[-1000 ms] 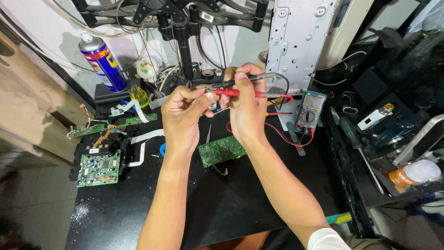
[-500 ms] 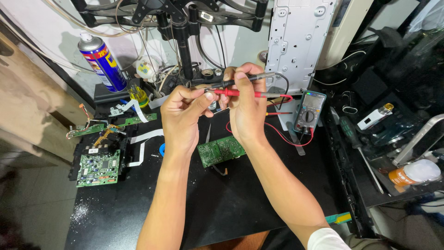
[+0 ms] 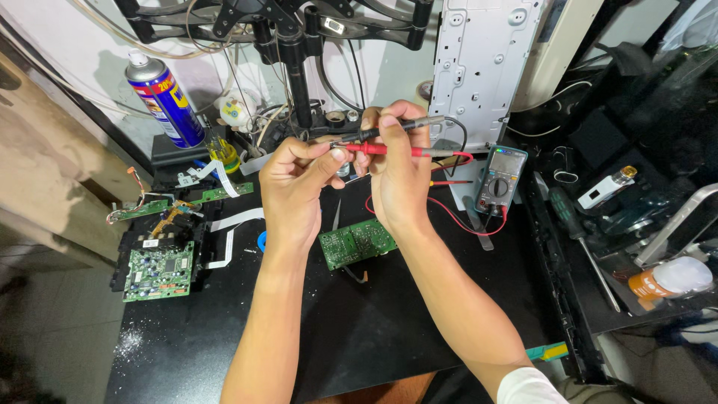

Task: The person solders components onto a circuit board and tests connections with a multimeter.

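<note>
My right hand (image 3: 396, 168) grips two multimeter probes, a red probe (image 3: 393, 150) and a black probe (image 3: 400, 127), both pointing left. Their tips meet at the fingertips of my left hand (image 3: 295, 183), which pinches a small part I cannot make out. Red and black leads run right to a multimeter (image 3: 499, 179) lying on the black table (image 3: 359, 329). Below my hands lies a small green circuit board (image 3: 357, 243).
A blue and yellow spray can (image 3: 164, 97) stands at the back left. Another green circuit board (image 3: 159, 269) on a black unit and flat ribbon cables lie at the left. A white metal chassis (image 3: 479, 67) stands behind. A screwdriver (image 3: 580, 239) and an orange-capped bottle (image 3: 666, 278) lie at the right.
</note>
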